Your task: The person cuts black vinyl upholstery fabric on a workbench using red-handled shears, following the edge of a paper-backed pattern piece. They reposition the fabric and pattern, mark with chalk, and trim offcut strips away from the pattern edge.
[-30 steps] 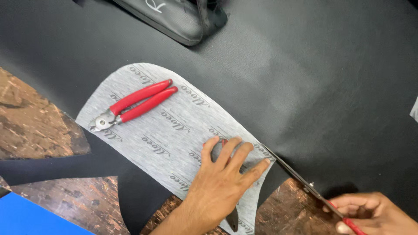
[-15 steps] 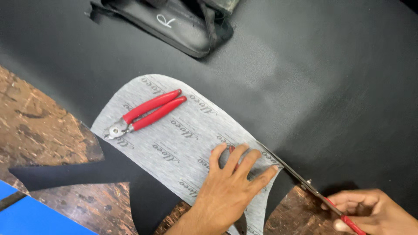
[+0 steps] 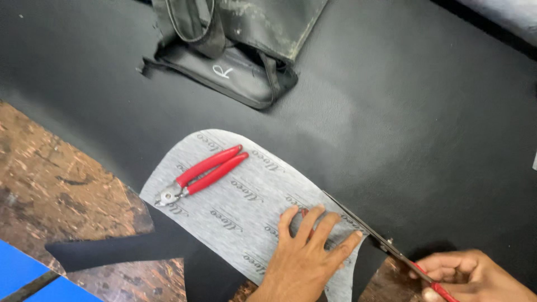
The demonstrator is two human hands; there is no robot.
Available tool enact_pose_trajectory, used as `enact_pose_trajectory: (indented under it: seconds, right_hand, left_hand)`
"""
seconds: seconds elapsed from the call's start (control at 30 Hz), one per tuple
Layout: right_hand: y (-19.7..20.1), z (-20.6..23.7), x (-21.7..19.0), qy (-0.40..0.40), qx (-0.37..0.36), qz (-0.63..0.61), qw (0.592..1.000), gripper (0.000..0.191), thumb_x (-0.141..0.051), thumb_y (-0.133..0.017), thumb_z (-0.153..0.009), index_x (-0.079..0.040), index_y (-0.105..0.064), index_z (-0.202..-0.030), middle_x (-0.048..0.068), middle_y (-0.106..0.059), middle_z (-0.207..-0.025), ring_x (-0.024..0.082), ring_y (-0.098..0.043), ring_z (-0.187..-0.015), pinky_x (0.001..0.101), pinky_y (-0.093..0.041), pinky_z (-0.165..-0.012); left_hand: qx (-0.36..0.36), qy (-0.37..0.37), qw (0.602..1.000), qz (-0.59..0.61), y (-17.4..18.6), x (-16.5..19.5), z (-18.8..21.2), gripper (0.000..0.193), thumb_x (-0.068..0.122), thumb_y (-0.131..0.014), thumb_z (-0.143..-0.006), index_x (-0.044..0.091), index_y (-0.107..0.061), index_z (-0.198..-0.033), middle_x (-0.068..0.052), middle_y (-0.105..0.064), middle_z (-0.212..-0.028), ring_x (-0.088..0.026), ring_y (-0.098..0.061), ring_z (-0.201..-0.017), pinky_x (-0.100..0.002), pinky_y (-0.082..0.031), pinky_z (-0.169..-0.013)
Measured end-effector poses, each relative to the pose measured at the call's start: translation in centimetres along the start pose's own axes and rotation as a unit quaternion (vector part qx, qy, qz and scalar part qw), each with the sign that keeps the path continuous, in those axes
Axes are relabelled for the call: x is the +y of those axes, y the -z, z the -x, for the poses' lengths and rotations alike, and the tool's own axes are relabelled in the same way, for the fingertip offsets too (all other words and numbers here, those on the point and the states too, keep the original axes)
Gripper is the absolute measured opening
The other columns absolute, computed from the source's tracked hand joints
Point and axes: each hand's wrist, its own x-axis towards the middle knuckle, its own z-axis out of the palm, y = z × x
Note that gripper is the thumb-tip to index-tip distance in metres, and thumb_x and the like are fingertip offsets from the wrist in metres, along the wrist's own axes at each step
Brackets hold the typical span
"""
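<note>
Two of your hands are in view, both along the bottom edge of the frame. Your left hand (image 3: 305,257), at lower centre, lies flat with fingers spread, palm pressing down on the one grey pattern piece (image 3: 246,210). That piece is a thin felt-like sheet with a rounded upper edge and faint repeated lettering across it, sitting at centre frame on the black sheet (image 3: 403,123). Your right hand (image 3: 467,274), at the lower right corner, is curled closed around the red handles of one pair of scissors (image 3: 372,235); their long dark metal blades run up and left along the right edge of the grey piece.

One pair of pliers (image 3: 204,174) with smooth red grips and a small metal head rests on the grey piece's upper left part, apart from both hands. The black sheet is matte, finely grained, and covers most of the frame. One black bag (image 3: 235,67) with straps lies at top centre. Worn brown wooden tabletop (image 3: 61,184) shows at the left, one blue piece (image 3: 28,277) at the lower left corner.
</note>
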Motion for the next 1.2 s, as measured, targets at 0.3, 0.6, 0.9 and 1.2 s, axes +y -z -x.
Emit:
enact_pose_trajectory:
  seconds: [0.3,0.6,0.9,1.2]
  right_hand:
    - [-0.7,-1.1,-2.2,-0.036,0.061,0.095,0.993,0.035,0.004,-0.080,-0.077,0.001,-0.072,-0.112,0.024,-0.077,-0.075,0.022,-0.068,-0.058,0.0378,-0.059,-0.058]
    - [-1.6,-1.6,-4.0,-0.017,0.066,0.062,0.996,0.037,0.010,-0.077,-0.078,0.007,-0.072,-0.114,0.023,-0.076,-0.087,0.024,-0.076,-0.064,0.0385,-0.063,-0.058]
    - [-0.4,-2.9,-3.2,0.007,0.014,0.023,1.000,0.033,0.009,-0.077,-0.083,0.008,-0.071,-0.115,0.025,-0.082,-0.088,0.024,-0.079,-0.067,0.0389,-0.065,-0.063]
    - [-0.5,-3.4,-4.0,-0.039,0.063,0.017,0.997,0.037,0.001,-0.079,-0.081,0.003,-0.072,-0.117,0.025,-0.087,-0.087,0.026,-0.081,-0.071,0.0409,-0.067,-0.067]
  left_hand:
    - [0.037,-0.022,0.999,-0.012,-0.2,-0.2,0.0,0.044,0.026,-0.067,-0.097,0.015,-0.065,-0.140,-0.021,-0.053,-0.140,-0.042,-0.044,-0.140,-0.072,-0.020,-0.111]
    - [0.037,-0.022,0.999,-0.006,-0.4,-0.5,0.3,0.044,0.028,-0.067,-0.097,0.016,-0.065,-0.140,-0.022,-0.053,-0.142,-0.041,-0.045,-0.141,-0.072,-0.021,-0.112]
    - [0.048,-0.016,0.999,0.015,-0.9,-0.7,-0.3,0.048,0.029,-0.081,-0.081,0.011,-0.067,-0.124,-0.018,-0.053,-0.133,-0.039,-0.046,-0.136,-0.071,-0.024,-0.106]
    - [0.232,0.049,0.962,-0.132,3.9,-3.6,-0.1,0.039,0.038,-0.080,-0.088,0.012,-0.071,-0.116,-0.011,-0.059,-0.129,-0.035,-0.049,-0.129,-0.056,-0.037,-0.108]
